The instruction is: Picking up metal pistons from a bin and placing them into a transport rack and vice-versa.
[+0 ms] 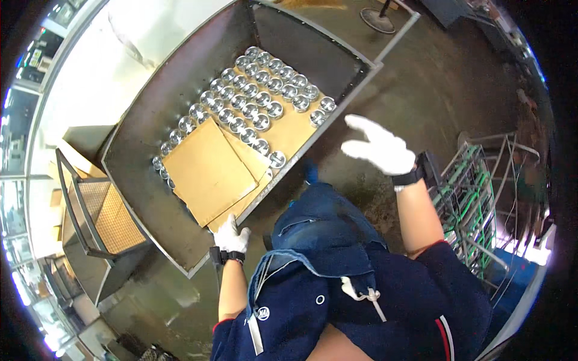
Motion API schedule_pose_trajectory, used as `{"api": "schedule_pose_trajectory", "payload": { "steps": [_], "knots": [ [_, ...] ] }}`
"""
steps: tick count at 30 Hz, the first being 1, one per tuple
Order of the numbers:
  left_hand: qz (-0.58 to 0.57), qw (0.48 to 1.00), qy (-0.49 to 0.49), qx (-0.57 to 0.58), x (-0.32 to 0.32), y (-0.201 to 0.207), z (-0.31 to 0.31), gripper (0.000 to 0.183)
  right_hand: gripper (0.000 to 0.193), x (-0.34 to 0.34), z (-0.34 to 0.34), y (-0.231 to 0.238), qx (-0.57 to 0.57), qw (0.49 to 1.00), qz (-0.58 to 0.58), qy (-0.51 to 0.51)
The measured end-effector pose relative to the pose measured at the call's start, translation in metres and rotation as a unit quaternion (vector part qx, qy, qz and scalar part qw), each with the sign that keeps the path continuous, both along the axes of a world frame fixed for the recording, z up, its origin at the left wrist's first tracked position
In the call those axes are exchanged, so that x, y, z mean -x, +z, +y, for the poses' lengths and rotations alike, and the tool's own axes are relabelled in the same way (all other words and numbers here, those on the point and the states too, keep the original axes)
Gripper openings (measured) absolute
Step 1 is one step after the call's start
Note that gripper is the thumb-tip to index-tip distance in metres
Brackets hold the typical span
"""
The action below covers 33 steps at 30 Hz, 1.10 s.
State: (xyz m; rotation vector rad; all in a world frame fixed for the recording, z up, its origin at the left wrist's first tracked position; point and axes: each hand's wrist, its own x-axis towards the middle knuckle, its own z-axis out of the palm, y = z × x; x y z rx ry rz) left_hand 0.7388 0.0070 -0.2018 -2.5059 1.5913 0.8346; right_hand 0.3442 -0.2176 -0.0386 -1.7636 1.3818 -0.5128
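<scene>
My left hand (231,235), in a white glove, is at the near rim of a dark metal bin (144,207). Its fingers reach the lower edge of the cardboard sheets, with the thumb spread away; no grip on them shows. Off to the right, beyond the rim, my gloved right hand (379,145) hangs in the air, fingers and thumb apart, holding nothing. Inside the bin, a cardboard sheet (208,171) overlaps another cardboard piece (248,157). Rows of shiny round metal parts (250,110), resembling pistons, stand on a cardboard layer (292,133); the sheets hide some of them.
Left of the bin stands a metal cart (111,219) with a mesh panel. A wire rack (472,195) with green parts is at my right. The bin's metal edge (325,135) runs diagonally in front of me. A round stand base (378,21) rests on the far floor.
</scene>
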Motion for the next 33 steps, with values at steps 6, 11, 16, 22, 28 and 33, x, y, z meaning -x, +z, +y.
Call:
{"api": "schedule_pose_trajectory", "payload": {
  "steps": [6, 11, 16, 22, 28, 33],
  "knots": [
    [0.064, 0.992, 0.089, -0.068, 0.002, -0.017, -0.029, 0.052, 0.083, -0.016, -0.171, -0.043, 0.035, 0.988, 0.150, -0.006],
    [0.152, 0.926, 0.119, -0.325, -0.020, -0.039, -0.055, 0.054, 0.083, -0.050, -0.292, -0.123, -0.201, 0.954, 0.199, 0.104],
    [0.292, 0.849, 0.384, -0.214, -0.049, -0.060, -0.096, 0.076, 0.097, -0.070, -0.334, -0.259, -0.516, 0.850, 0.099, -0.031],
    [0.231, 0.884, 0.358, -0.191, -0.023, -0.066, -0.274, 0.080, 0.103, -0.071, -0.306, -0.410, -0.465, 0.872, 0.090, -0.128],
    [0.132, 0.946, 0.102, -0.278, -0.017, -0.141, -0.406, 0.082, 0.078, -0.088, -0.299, -0.526, -0.453, 0.849, 0.113, -0.246],
    [0.155, 0.977, 0.045, -0.140, 0.006, -0.261, -0.485, 0.081, 0.080, -0.070, -0.319, -0.574, -0.503, 0.816, 0.048, -0.281]
  ]
}}
